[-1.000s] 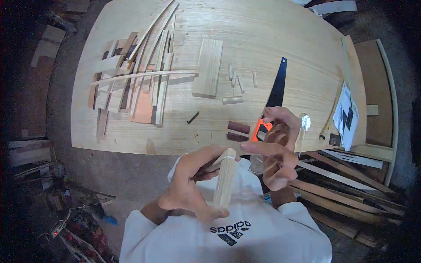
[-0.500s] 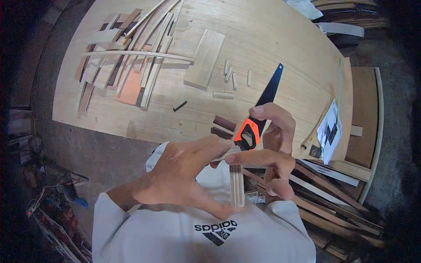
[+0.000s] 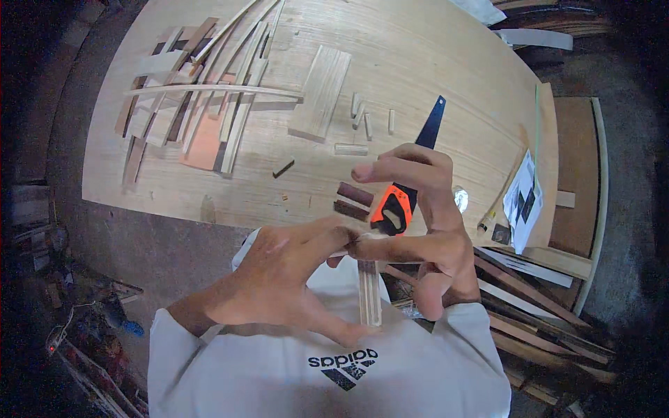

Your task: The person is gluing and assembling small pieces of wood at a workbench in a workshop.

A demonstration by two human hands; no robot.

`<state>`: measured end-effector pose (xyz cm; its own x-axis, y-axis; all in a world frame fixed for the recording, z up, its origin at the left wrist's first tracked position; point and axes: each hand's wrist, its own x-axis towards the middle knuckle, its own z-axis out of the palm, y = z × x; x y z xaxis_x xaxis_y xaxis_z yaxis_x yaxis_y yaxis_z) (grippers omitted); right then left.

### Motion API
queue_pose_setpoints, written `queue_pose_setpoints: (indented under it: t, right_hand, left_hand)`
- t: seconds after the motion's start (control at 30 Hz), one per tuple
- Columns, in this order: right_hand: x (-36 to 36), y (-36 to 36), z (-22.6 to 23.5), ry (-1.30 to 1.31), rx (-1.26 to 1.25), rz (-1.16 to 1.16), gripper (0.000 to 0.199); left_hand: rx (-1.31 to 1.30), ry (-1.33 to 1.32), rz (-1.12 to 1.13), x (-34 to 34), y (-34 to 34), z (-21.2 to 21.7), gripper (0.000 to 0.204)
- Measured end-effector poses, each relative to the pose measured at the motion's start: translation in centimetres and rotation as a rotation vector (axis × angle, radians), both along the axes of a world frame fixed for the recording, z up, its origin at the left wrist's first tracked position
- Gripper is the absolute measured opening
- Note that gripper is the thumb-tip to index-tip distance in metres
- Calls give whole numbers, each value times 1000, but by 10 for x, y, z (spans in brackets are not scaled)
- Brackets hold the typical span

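In front of my chest, my left hand (image 3: 282, 275) grips a short laminated wood block (image 3: 370, 296) with striped layers. The thumb rests by the block's lower end, and the fingers close round its upper end. My right hand (image 3: 440, 233) comes in from the right with its fingers apart. One of its fingers reaches across to the block's upper end, where the contact is partly hidden by my left fingers. Another finger is raised and bent above the table edge. Behind the right hand, a handsaw (image 3: 383, 212) with an orange and black handle lies on the table.
The plywood table (image 3: 272, 202) bears a pile of wood strips (image 3: 209, 104), a flat board (image 3: 319, 90) and several small sticks (image 3: 350, 149). Two dark wood pieces (image 3: 354, 194) lie by the saw. Papers (image 3: 519, 202) hang at the right edge; long offcuts (image 3: 529, 317) lie below.
My right hand's upper finger has lifted and swung left, away from the saw handle. Its lower finger has slid left over the block's top. The left hand keeps its grip.
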<state>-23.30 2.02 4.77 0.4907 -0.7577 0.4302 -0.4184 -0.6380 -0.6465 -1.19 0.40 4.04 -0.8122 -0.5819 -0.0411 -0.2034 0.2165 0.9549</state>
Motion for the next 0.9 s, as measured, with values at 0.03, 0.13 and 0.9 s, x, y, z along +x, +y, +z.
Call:
queue_pose_setpoints:
  t: [0.03, 0.13, 0.9]
  right_hand:
    - [0, 0, 0, 0, 0, 0, 92]
    - [1, 1, 1, 36, -7, -15, 91]
    - [5, 32, -26, -325, 191, -391, 101]
  left_hand:
    - [0, 0, 0, 1, 0, 1, 74]
    - [14, -73, -37, 2, 0, 3, 75]
    - [195, 122, 86, 6, -2, -3, 85]
